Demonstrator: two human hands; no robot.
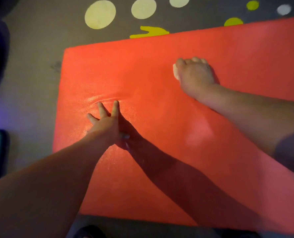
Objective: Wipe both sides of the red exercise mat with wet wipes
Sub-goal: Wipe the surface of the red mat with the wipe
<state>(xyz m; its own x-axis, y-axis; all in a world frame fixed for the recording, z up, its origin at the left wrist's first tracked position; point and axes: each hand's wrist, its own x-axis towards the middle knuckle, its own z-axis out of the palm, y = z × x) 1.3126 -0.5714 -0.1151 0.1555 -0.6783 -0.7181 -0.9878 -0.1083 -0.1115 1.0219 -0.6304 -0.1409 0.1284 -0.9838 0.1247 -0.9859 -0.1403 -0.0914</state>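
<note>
Fingers (pixel 115 109) of left hand (pixel 105 126) spread on one red mat (pixel 142 66) | right hand (pixel 194 74) clamped on one wipe (pixel 175 71)

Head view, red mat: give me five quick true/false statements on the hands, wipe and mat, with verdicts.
1. The left hand presses on the red mat with fingers spread. True.
2. The right hand holds the wet wipe against the mat. True.
3. The mat is rolled up. False: it lies flat, unrolled.
4. The mat lies on bare wooden boards. False: it lies on a grey rug with pale dots.
5. The mat wrinkles just ahead of the left fingertips. True.
</note>
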